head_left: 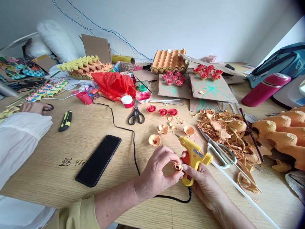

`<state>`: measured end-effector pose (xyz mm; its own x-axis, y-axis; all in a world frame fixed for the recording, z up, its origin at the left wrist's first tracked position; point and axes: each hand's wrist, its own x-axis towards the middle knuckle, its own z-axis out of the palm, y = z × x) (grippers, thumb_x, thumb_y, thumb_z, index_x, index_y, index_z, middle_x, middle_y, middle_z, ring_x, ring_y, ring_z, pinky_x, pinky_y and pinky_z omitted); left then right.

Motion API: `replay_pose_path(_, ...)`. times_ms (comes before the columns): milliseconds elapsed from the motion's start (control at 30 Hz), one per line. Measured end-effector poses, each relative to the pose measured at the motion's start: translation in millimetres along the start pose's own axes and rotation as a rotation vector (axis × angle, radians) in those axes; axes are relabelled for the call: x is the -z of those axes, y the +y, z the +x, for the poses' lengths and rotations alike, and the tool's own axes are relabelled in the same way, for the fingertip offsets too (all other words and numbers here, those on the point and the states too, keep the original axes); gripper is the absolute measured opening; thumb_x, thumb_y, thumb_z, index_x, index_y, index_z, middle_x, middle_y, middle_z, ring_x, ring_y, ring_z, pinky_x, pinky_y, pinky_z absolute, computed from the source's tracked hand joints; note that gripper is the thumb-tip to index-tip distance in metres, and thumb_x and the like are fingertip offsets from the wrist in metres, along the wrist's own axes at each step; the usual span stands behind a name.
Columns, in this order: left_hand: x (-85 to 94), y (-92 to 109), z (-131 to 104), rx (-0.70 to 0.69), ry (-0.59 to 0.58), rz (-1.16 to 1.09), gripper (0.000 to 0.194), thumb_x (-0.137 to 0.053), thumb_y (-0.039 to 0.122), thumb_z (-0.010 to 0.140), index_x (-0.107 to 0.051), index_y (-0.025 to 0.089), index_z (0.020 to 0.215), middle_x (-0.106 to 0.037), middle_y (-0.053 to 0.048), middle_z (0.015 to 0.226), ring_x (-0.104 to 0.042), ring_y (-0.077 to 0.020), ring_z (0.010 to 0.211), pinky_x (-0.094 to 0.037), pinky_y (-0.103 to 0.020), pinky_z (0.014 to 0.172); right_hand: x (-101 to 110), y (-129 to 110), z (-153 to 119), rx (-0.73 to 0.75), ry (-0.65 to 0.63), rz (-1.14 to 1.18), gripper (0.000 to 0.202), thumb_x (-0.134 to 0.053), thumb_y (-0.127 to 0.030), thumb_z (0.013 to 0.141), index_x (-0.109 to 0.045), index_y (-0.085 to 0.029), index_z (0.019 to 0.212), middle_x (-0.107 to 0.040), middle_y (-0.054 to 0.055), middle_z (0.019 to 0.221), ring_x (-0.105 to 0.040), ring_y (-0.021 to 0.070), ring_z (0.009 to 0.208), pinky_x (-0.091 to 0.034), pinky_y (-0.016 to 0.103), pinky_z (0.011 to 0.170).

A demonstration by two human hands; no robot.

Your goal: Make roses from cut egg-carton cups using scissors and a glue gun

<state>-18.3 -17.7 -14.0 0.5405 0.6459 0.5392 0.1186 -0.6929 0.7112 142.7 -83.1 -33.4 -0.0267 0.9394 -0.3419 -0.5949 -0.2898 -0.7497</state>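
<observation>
White cloth gathers in a co-worker's sleeve (21, 136) at nine o'clock from the middle of the view, that person's hand (33, 107) beside a black handle loop. A black-and-yellow utility knife (65, 121) follows on the same bearing, with a red plastic cup (84, 98) slightly higher. On the wooden surface (125, 152), a dark-screened smartphone (98, 160) lies at eight. At ten, a crumpled red plastic bag (114, 86) spreads behind a white-and-red tub (127, 101); black-handled scissors (136, 112) lie closer in, at nine. Three red pulp roses (163, 112) sit near the centre — two unpainted petalled cups (154, 140) lie toward six.

At six o'clock the left hand (159, 168) pinches a small orange pulp curl (177, 167), itself at five, between thumb and forefinger. Between four and five, the right hand (203, 181) is wrapped around a yellow hot-glue gun (194, 156), nozzle aimed between ten and eleven — its thumb tip is right by the curl, though I cannot tell whether they touch. More red roses (204, 75) stand on cardboard (221, 92) at two. Orange pulp scraps (221, 130) heap at three, pale-green-handled scissors (210, 151) toward four. Farther out, a magenta thermos (264, 90) stands near three, above an orange egg tray (286, 136).
</observation>
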Motion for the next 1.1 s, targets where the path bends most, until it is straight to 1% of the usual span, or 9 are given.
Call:
replay_pose_path(100,0.5,0.3,-1.1,0.016,0.002,-0.003,0.019,-0.072,0.011,0.081,-0.060,0.020,0.094,-0.065,-0.001,0.086,-0.059,-0.0165,0.083,-0.048,-0.029,0.080,0.8,-0.4,-0.1,-0.011,0.014,0.006,0.049,-0.088,-0.038,0.072,-0.065,-0.027,0.113,-0.070,0.002,0.085,-0.057,0.0121,0.069,-0.049,0.024,0.069)
replay_pose_path(267,-0.3,0.4,-1.8,0.015,0.013,0.016,0.017,-0.072,0.012,0.082,-0.061,0.019,0.092,-0.067,-0.001,0.085,-0.059,-0.0160,0.080,-0.048,-0.030,0.080,1.8,0.3,-0.8,-0.018,0.025,0.023,0.046,-0.089,-0.038,0.071,-0.066,-0.025,0.109,-0.070,0.001,0.084,-0.057,0.0115,0.069,-0.049,0.024,0.069)
replay_pose_path(400,-1.3,1.2,-2.4,0.029,0.015,0.025,0.017,-0.072,0.011,0.083,-0.062,0.020,0.092,-0.067,0.000,0.083,-0.060,-0.0153,0.077,-0.048,-0.029,0.079,-1.1,-0.8,0.4,-0.013,0.043,0.041,0.056,-0.091,-0.038,0.068,-0.065,-0.027,0.117,-0.071,0.000,0.084,-0.056,0.0103,0.067,-0.047,0.022,0.066)
replay_pose_path(500,-2.2,1.3,-2.9,0.048,0.022,0.019,0.018,-0.073,0.009,0.082,-0.062,0.019,0.092,-0.067,0.001,0.082,-0.061,-0.0144,0.078,-0.049,-0.027,0.079,-4.1,-3.1,1.4,-0.008,0.047,0.043,0.060,-0.092,-0.039,0.066,-0.065,-0.027,0.118,-0.071,0.000,0.083,-0.056,0.0104,0.067,-0.047,0.022,0.066)
replay_pose_path(600,-2.8,0.9,-3.1,0.061,0.025,0.013,0.020,-0.074,0.007,0.080,-0.063,0.019,0.092,-0.067,0.001,0.081,-0.062,-0.0137,0.078,-0.049,-0.026,0.079,-4.9,-4.3,1.3,0.000,0.041,0.040,0.058,-0.092,-0.039,0.066,-0.065,-0.026,0.115,-0.071,0.001,0.082,-0.057,0.0114,0.068,-0.048,0.023,0.067)
replay_pose_path(767,-2.2,0.4,-2.2,0.067,0.006,0.000,0.021,-0.074,0.006,0.079,-0.062,0.018,0.090,-0.067,0.002,0.080,-0.062,-0.0125,0.076,-0.049,-0.024,0.078,-2.0,-2.4,1.2,-0.006,0.032,0.024,0.045,-0.090,-0.037,0.070,-0.065,-0.024,0.106,-0.071,0.002,0.085,-0.059,0.0120,0.070,-0.049,0.024,0.070)
replay_pose_path(933,-0.8,2.1,-0.8,0.079,-0.011,0.010,0.019,-0.073,0.007,0.080,-0.061,0.018,0.091,-0.066,0.001,0.079,-0.063,-0.0129,0.076,-0.050,-0.026,0.079,-1.1,-1.9,2.3,-0.009,0.030,0.047,0.057,-0.090,-0.036,0.069,-0.063,-0.026,0.118,-0.071,0.001,0.087,-0.061,0.0130,0.072,-0.049,0.025,0.070)
replay_pose_path(1000,-0.1,3.0,-0.5,0.084,-0.020,0.016,0.018,-0.072,0.008,0.080,-0.062,0.018,0.091,-0.065,0.001,0.079,-0.062,-0.0131,0.075,-0.050,-0.026,0.078,-0.7,-2.1,2.3,-0.011,0.011,0.041,0.057,-0.089,-0.035,0.071,-0.062,-0.026,0.120,-0.070,0.001,0.088,-0.061,0.0130,0.074,-0.049,0.025,0.071)
replay_pose_path(1100,0.6,3.7,-0.1,0.081,-0.026,0.014,0.016,-0.072,0.010,0.081,-0.061,0.018,0.089,-0.065,0.001,0.077,-0.062,-0.0130,0.073,-0.050,-0.026,0.077,0.2,-2.1,2.1,-0.014,-0.008,0.030,0.052,-0.087,-0.035,0.075,-0.061,-0.025,0.118,-0.070,0.000,0.088,-0.060,0.0122,0.073,-0.049,0.025,0.072)
